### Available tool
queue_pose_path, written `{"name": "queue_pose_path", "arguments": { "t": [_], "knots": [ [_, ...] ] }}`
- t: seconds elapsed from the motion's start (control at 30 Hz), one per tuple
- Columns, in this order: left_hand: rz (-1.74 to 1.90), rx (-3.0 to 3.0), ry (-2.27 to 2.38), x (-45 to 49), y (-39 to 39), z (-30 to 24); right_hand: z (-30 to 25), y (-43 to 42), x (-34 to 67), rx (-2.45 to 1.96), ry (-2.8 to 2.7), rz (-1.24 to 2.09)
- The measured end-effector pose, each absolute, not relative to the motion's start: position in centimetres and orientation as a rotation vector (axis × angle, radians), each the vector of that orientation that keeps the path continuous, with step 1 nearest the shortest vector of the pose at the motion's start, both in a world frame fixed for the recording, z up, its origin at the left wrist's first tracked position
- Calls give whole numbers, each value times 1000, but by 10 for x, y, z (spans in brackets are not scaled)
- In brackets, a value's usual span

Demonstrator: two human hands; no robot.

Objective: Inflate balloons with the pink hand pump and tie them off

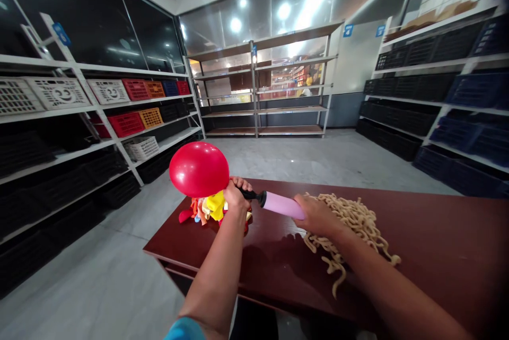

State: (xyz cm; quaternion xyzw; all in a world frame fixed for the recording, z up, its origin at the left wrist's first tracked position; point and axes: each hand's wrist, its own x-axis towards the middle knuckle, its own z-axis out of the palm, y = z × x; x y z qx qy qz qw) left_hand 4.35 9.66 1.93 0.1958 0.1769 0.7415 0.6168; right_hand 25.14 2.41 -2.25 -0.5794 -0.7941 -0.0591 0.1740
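A red balloon (pixel 199 168), partly inflated, sits on the black nozzle of a pink hand pump (pixel 279 205). My left hand (pixel 236 194) is closed around the balloon's neck and the pump nozzle. My right hand (pixel 318 215) is wrapped round the rear end of the pink pump. Both hands hover just above a dark reddish-brown table (pixel 437 244). A heap of limp coloured balloons (pixel 207 208), yellow, orange and red, lies on the table's far left corner under the red balloon.
A pile of beige string-like strands (pixel 353 223) lies on the table beside my right forearm. Metal shelving with coloured and black crates (pixel 127 122) lines the left and right walls. Bare shelves (pixel 270 90) stand at the back across a grey floor.
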Motion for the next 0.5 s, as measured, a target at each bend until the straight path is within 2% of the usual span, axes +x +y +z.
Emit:
{"name": "queue_pose_path", "arguments": {
  "t": [0.3, 0.5],
  "knots": [
    [1751, 377, 399, 7, 122, 16, -27, 15, 300, -1667, -2263, -68],
    [1727, 351, 367, 25, 116, 8, -27, 20, 288, -1719, -2299, -187]
  ]
}}
